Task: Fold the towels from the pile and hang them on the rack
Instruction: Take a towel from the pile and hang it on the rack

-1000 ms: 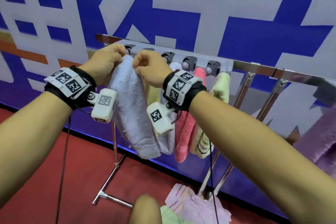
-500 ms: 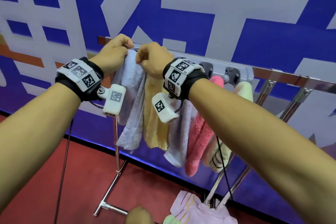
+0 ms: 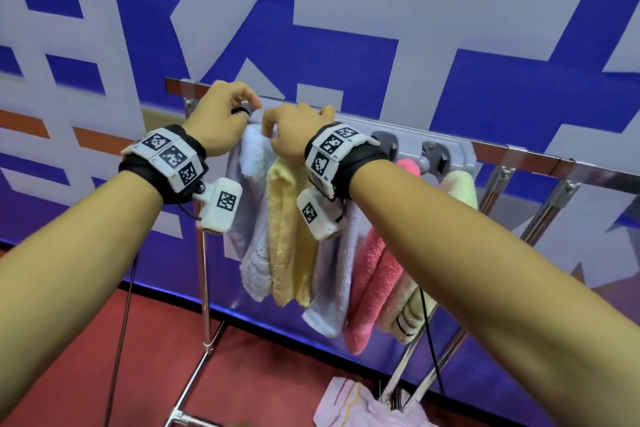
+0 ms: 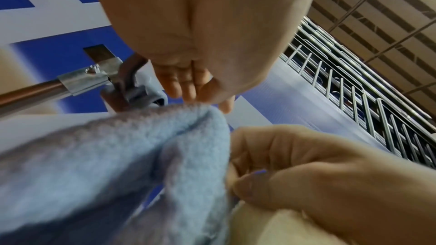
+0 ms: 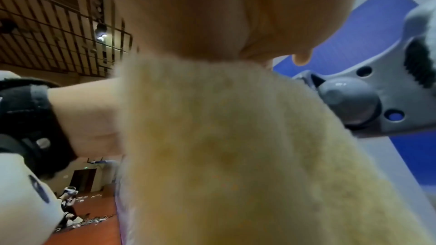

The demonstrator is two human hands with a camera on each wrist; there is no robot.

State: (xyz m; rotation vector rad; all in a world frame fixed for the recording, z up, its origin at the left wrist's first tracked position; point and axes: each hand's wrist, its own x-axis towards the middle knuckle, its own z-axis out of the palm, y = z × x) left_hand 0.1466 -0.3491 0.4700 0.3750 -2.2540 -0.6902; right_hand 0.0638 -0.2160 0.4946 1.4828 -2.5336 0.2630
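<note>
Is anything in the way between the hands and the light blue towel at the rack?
Nothing visible. Both the left hand and the right hand are already at the top of the light blue towel, right at the rack's grey clip strip. The yellow towel hangs beside it, not between.

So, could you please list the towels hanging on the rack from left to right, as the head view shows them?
Light blue towel → yellow towel → pale lavender towel → pink towel → pale green striped towel.
</note>
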